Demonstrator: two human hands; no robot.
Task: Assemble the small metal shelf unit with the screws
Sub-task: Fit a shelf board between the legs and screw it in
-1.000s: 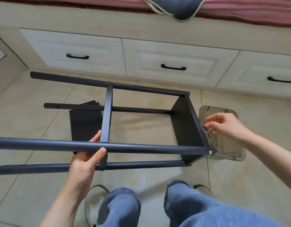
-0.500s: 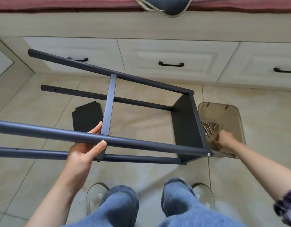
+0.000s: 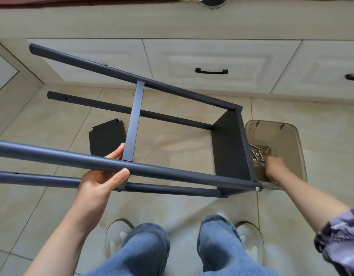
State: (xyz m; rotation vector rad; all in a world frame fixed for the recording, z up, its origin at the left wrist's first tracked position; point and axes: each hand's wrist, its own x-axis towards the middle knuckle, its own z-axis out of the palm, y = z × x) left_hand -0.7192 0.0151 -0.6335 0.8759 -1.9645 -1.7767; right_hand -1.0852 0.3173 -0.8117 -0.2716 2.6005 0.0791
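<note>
The dark metal shelf frame [image 3: 172,172] lies on its side above the floor, with four long tubes, a flat crossbar [image 3: 135,120] and one shelf panel [image 3: 229,148] fixed at the right end. My left hand [image 3: 104,176] grips the nearest tube beside the crossbar. My right hand [image 3: 274,166] reaches down into a clear plastic bin [image 3: 291,136] right of the frame, fingers curled among several loose screws [image 3: 257,154]. Whether it holds one is hidden. A screw head [image 3: 257,188] sits in the near right corner joint.
A loose dark shelf panel [image 3: 107,138] lies on the tiled floor under the frame. White drawers with black handles [image 3: 211,71] run along the back. My knees and slippers [image 3: 116,234] are at the bottom.
My right hand dropped from above the bin down into it among the screws. The frame's left end tilted away and upward while my left hand kept its grip.
</note>
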